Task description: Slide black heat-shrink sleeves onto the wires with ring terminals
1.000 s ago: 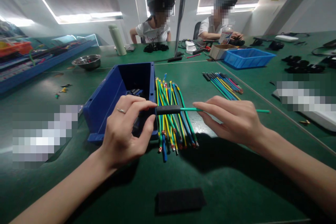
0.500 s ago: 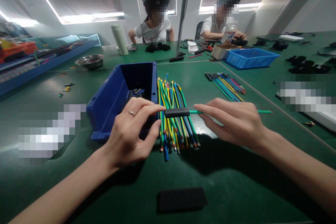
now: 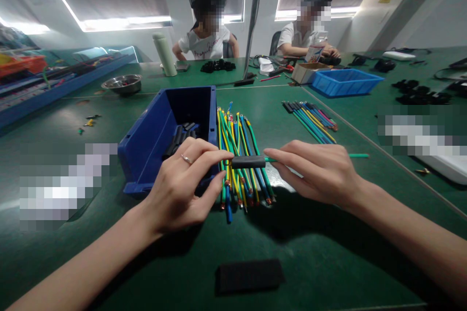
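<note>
A short black sleeve (image 3: 248, 162) sits around a green wire (image 3: 359, 156), level above a bundle of wires (image 3: 241, 131). My right hand (image 3: 314, 167) pinches this wire just right of the sleeve, and the wire's far end sticks out beyond the hand. At the sleeve's left end is my left hand (image 3: 189, 180), its index fingertip touching it and the thumb just below; the exact grip there is partly hidden. The bundled wires are green, blue and yellow, some with bare copper ends. Close by my left hand stands a dark blue bin (image 3: 146, 143) holding black sleeves (image 3: 178, 138).
Sleeved wires (image 3: 310, 119) lie at the right. A black block (image 3: 250, 276) lies in front. Farther back are a metal bowl (image 3: 122, 84), a green bottle (image 3: 165, 56), a cardboard box (image 3: 304, 73) and a light blue tray (image 3: 343, 88). Two people sit across the table.
The sleeve, wire and both hands keep nearly the same arrangement. The right fingertips are slightly nearer the sleeve. My view has shifted a little, and one person across the table leans left.
</note>
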Motion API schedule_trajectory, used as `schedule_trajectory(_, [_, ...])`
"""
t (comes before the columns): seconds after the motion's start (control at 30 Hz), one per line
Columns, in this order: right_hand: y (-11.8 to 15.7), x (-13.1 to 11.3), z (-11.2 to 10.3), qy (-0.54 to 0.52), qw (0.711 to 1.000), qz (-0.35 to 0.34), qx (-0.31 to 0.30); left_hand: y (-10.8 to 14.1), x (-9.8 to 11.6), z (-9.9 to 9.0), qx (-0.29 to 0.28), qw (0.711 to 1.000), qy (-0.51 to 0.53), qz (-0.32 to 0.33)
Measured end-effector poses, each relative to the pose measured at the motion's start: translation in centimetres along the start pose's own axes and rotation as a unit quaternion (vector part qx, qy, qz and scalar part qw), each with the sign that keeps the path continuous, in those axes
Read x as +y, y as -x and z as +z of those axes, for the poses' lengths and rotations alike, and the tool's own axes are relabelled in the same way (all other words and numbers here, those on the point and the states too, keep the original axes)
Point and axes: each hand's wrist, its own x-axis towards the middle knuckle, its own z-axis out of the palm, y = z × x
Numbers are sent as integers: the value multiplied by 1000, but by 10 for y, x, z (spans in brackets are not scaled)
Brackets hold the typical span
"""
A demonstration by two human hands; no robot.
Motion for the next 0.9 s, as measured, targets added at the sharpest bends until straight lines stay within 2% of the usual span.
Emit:
schedule_trajectory(0.3, [-1,-1,-1,-7,1000,-7,-3,-1,-2,2,13,1000,-5,-15])
schedule_trajectory(0.63, [1,-1,1,-4,999,-18,-28,-1,-1,3,14,1000,2,3])
schedule_trajectory(0.9, [3,-1,1,23,998,-19,-48,0,-2,3,35,999,5,-13])
